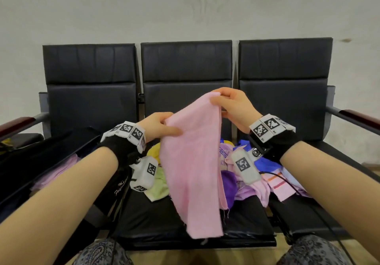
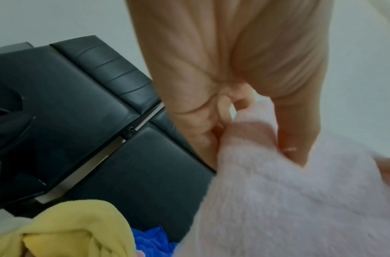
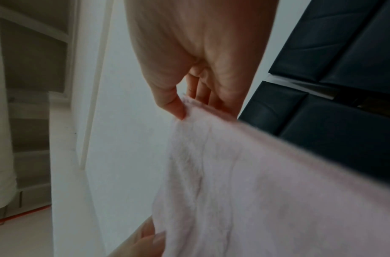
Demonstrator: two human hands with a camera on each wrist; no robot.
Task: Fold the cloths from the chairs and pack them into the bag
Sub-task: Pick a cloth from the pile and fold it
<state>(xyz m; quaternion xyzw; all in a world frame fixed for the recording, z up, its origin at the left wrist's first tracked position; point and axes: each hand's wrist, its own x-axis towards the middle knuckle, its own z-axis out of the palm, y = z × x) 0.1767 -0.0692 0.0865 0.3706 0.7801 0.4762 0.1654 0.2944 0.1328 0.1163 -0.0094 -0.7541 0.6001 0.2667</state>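
A pink cloth (image 1: 193, 162) hangs in the air over the middle black chair (image 1: 185, 63). My left hand (image 1: 162, 126) pinches its lower left top corner, thumb against the front of the fabric. My right hand (image 1: 230, 104) pinches the higher right corner. The wrist views show the same cloth (image 2: 288, 200) (image 3: 266, 191) held between thumb and fingers of my left hand (image 2: 244, 128) and my right hand (image 3: 189, 106). A pile of loose cloths (image 1: 246, 174), yellow, green, purple, blue and pink, lies on the seat behind it. The open black bag (image 1: 41, 162) sits on the left chair.
Folded pink fabric (image 1: 59, 174) shows inside the bag. Armrests (image 1: 353, 116) flank the row of three chairs against a pale wall. Cables run down from my right wrist. My patterned knees (image 1: 308, 252) are at the bottom edge.
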